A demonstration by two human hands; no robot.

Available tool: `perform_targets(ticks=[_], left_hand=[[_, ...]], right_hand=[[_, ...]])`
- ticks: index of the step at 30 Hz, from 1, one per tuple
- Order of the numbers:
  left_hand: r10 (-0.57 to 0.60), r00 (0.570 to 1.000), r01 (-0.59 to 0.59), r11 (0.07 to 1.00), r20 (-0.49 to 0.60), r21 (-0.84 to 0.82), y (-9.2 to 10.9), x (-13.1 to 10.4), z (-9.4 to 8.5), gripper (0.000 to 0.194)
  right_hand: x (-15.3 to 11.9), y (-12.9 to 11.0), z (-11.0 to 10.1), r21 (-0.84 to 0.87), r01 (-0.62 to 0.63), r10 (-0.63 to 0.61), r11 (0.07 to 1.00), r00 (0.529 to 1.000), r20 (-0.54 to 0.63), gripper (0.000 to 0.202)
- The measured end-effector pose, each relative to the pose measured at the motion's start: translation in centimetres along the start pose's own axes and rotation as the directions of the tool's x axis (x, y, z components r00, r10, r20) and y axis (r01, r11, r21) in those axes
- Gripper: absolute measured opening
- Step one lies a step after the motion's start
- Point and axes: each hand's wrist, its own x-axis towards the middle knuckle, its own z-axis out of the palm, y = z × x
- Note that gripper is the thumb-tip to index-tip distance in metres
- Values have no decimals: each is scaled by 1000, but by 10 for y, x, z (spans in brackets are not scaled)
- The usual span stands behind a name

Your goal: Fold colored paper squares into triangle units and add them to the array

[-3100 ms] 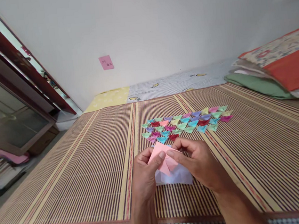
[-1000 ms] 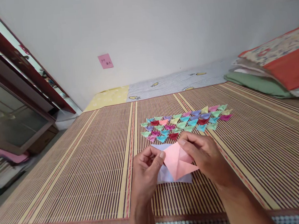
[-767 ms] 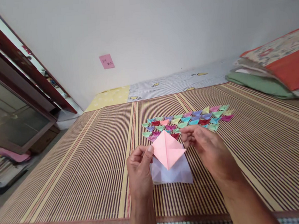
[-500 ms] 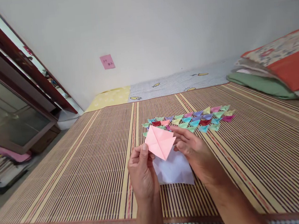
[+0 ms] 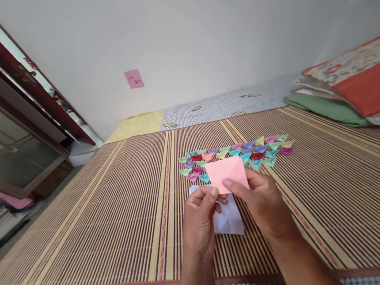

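Note:
A folded square of pink paper [image 5: 226,172] is held up between both hands above the mat. My left hand [image 5: 201,217] pinches its lower left corner between thumb and fingers. On the right side, my right hand [image 5: 265,202] grips it, thumb on the front face and fingers behind. Below and partly behind the hands lies a white sheet [image 5: 229,221] on the mat. Just beyond the pink paper, several rows of small folded paper boats [image 5: 263,148] in many colours are spread out, some hidden by the paper and my right hand.
A striped bamboo mat [image 5: 117,220] covers the bed. Folded bedding [image 5: 354,88] is piled at the right by the wall. A pink note [image 5: 134,79] is stuck on the wall. A glass-fronted cabinet [image 5: 13,140] stands at the left, beyond the bed's edge.
The pink paper has turned from a diamond to a level square and moved right. My right hand has closed on it; my left hand has shifted to its lower left corner.

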Motion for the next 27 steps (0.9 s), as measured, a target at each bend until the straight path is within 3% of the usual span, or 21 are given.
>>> perform_targets(ticks=[3,5,8,11,15,22,27], left_hand=[[66,992,-45,982,-111,184,9,1,-8,25],[148,975,-110,970,-167,217,17,-1,-12,30],[203,970,-165,955,-135,247,29,-8,-17,33],[140,989,-123,959,-48,257,35,-14,-18,30],[41,997,-60,956,70,286,32,-11,-17,15],[52,995,-41,989,-79,141,25,-2,-20,19],[114,993,-112,981,-4,158,21,-1,-24,13]], right_hand=[[4,-5,-12,-230,108,-83,967,990,113,13],[5,-8,-14,-336,178,-114,925,973,202,15],[4,-11,-13,-388,262,-142,884,939,313,20],[3,-12,-8,-410,337,-184,848,911,369,25],[2,-12,-4,-393,346,-205,852,911,358,28],[1,-12,-6,-278,231,-165,932,956,241,12],[-1,-12,-6,-111,166,-134,980,959,248,10]])
